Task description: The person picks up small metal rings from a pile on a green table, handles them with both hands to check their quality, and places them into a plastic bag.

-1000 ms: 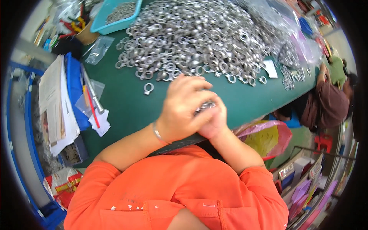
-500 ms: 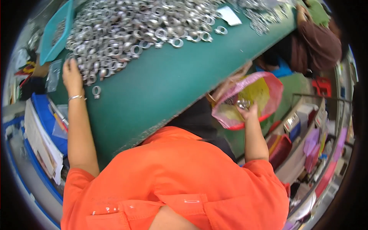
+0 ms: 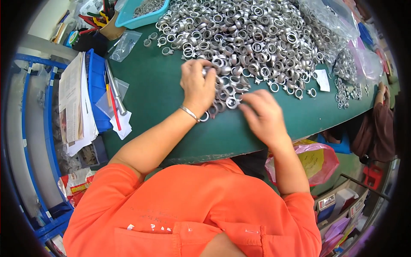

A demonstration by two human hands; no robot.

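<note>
We locate the metal rings (image 3: 232,102) in a tongue at the near edge of the ring pile (image 3: 248,43), which lies on the green table (image 3: 150,94). We find 2 hands at this near edge. The left hand (image 3: 199,83) is curled, with its fingers against rings of the pile; we cannot tell whether it grips any. We note 1 bracelet (image 3: 189,113) on its wrist. The right hand (image 3: 265,118), slightly blurred, is loosely spread, with a gap between thumb and forefinger, just beside the near edge of the pile. We see 1 white slip (image 3: 323,80) just right of the pile, and 1 turquoise tray (image 3: 143,20) of small parts at its far left. Well left of the pile stands 1 blue tray (image 3: 98,94). To the near right of the pile, beyond the table edge, we observe 1 pink bag (image 3: 325,165).
</note>
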